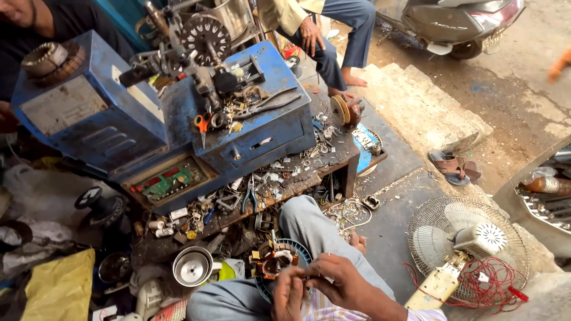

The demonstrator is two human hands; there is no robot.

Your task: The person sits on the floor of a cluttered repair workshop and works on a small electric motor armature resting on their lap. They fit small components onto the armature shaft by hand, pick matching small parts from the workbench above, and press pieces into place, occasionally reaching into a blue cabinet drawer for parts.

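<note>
The blue machine (154,119) fills the low bench (333,160), which is littered with small parts. A white fan (470,244) lies on the floor to the right. A motor winding (275,261) rests on the person's lap, just beside both hands. The left hand (288,294) and right hand (336,279) meet over thin wire; their fingers (309,274) are pressed together, pinching it. The wire itself is hard to make out, and the forearms are cut off at the frame edge.

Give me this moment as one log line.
left hand: pinching wires | right hand: pinching wires | motor stator: on lap | pliers: on bench
</note>
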